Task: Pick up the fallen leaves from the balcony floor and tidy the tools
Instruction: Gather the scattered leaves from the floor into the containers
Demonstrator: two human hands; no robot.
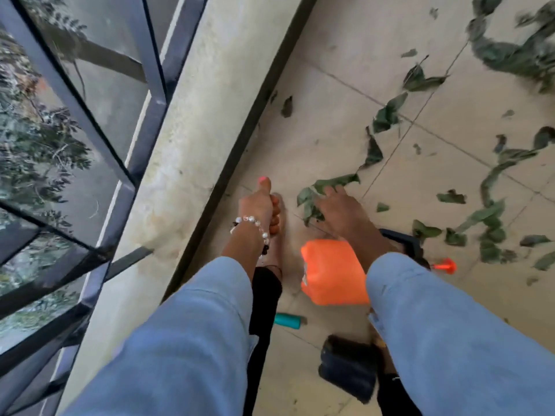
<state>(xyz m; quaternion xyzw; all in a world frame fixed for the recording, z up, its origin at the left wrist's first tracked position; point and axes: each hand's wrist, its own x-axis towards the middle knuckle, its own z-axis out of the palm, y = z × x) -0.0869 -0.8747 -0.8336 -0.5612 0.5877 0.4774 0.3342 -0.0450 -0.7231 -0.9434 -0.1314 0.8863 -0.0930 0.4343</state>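
Observation:
Green fallen leaves [387, 115] lie scattered over the beige floor tiles, with a thicker pile [510, 55] at the far right. My right hand [342, 214] reaches down to the floor and its fingers close on a small bunch of leaves [309, 196] by the thumb. My left hand [259, 205], with a bead bracelet on the wrist, hangs beside the low wall. Its fingers are curled, the thumb points forward, and nothing shows in it. An orange plastic container [330, 271] stands just under my right forearm.
A teal handle [288, 320] lies on the floor near my leg. An orange-tipped tool [446, 265] and a black object [405, 241] sit behind my right arm, partly hidden. A dark shoe [348, 364] is below. The low concrete wall [186, 145] and metal railing [147, 94] bound the left side.

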